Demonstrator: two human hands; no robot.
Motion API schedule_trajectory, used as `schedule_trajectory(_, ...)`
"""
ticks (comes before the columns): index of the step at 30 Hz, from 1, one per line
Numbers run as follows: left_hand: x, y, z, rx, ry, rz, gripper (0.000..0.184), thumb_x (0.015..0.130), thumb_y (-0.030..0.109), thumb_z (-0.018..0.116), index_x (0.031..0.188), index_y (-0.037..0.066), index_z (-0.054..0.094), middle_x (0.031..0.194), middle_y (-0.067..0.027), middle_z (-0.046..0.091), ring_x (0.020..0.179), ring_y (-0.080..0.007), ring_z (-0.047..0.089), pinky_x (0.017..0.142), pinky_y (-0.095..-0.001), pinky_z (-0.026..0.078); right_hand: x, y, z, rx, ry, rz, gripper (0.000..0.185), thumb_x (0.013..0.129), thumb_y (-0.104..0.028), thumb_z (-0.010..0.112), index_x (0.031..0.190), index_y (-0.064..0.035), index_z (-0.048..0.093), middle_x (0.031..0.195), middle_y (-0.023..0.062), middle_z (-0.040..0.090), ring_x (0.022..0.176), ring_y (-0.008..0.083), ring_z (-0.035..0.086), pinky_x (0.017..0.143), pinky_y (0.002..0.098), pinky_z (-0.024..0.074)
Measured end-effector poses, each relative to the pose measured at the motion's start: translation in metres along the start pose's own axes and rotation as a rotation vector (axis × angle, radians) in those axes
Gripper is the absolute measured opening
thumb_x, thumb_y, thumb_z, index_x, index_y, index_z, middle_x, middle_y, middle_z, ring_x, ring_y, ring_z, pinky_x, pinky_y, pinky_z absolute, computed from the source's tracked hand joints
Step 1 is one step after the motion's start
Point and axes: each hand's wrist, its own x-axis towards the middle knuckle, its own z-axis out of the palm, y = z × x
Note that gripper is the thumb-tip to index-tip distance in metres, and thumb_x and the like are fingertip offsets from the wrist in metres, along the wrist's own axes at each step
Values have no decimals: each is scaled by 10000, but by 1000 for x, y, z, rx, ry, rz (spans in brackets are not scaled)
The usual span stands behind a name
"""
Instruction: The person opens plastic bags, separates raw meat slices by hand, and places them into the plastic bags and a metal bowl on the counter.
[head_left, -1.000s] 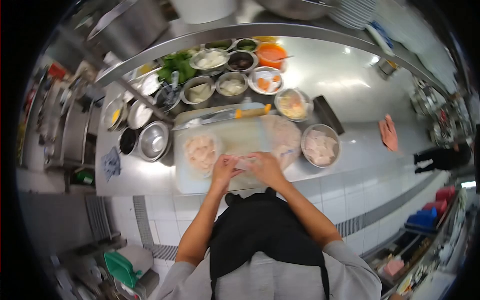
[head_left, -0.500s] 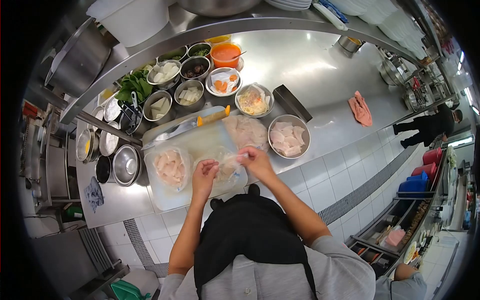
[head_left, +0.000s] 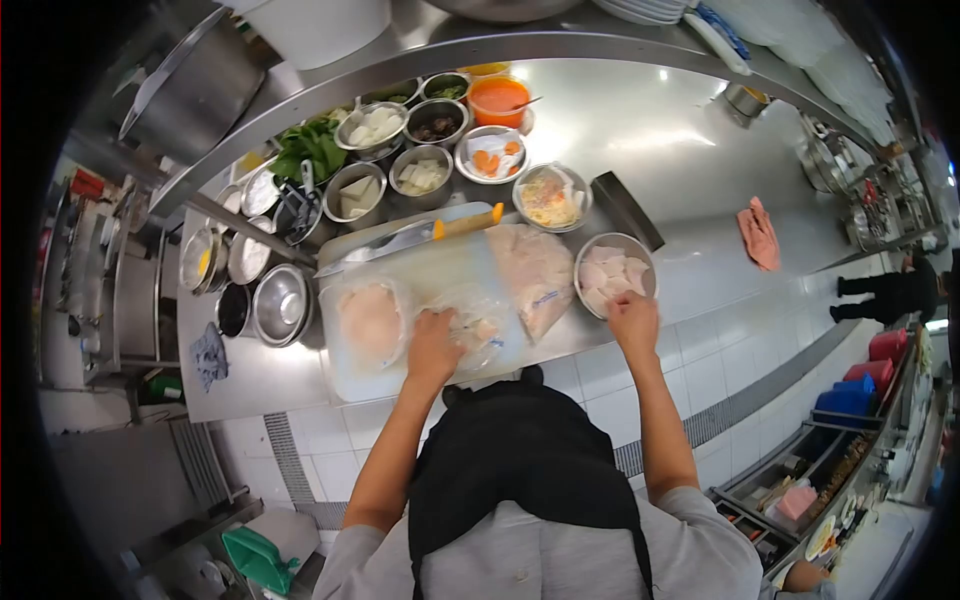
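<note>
My left hand [head_left: 434, 345] rests at the left edge of a small clear plastic bag [head_left: 480, 322] with pale pieces in it, on the cutting board [head_left: 350, 384]; its fingertips are hidden against the bag. Over the near edge of a steel bowl [head_left: 655, 270] of pale meat slices [head_left: 610, 272], my right hand [head_left: 634, 318] has its fingers pressed together; what they hold, if anything, is hidden. A larger bag of pale meat [head_left: 532, 275] lies between the small bag and the bowl. Left of my left hand sits a clear container of pale meat [head_left: 370, 318].
A knife [head_left: 400, 240] with a yellow-ended handle lies across the board's far side. Behind it stand steel bowls of ingredients, leafy greens [head_left: 308, 150] and an orange tub [head_left: 498, 100]. A pink cloth [head_left: 759, 235] lies at the right. A person in black [head_left: 890, 294] stands far right.
My right hand has moved right, from above the small bag to the bowl of meat slices. My left hand has come down onto the bag's left edge. The camera view has shifted.
</note>
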Motion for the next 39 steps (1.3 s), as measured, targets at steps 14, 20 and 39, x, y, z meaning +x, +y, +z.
schedule_trajectory(14,0,-11,-21,169,-41,119,475,732,108,751,1177,70,589,1153,-173,557,1083,-374,542,908,-444,477,-67,-128,93,346,-458,-659,163,826,-127,663,965,-48,688,926,125,677,809,298,667,689,381,530)
schedule_trajectory(20,-16,-13,-29,188,-66,-36,516,675,97,804,1129,39,567,1163,-154,563,1081,-365,546,905,-434,469,-66,-128,122,-343,-484,-676,269,738,-50,659,1000,-106,681,972,114,615,810,343,654,709,437,529)
schedule_trajectory(39,-37,-48,-20,-10,27,159,132,714,94,782,821,40,726,1031,-135,569,863,-301,607,747,-416,508,-98,-163,154,-146,-737,-651,289,731,-117,711,1008,-60,650,1008,130,625,974,326,610,817,404,525)
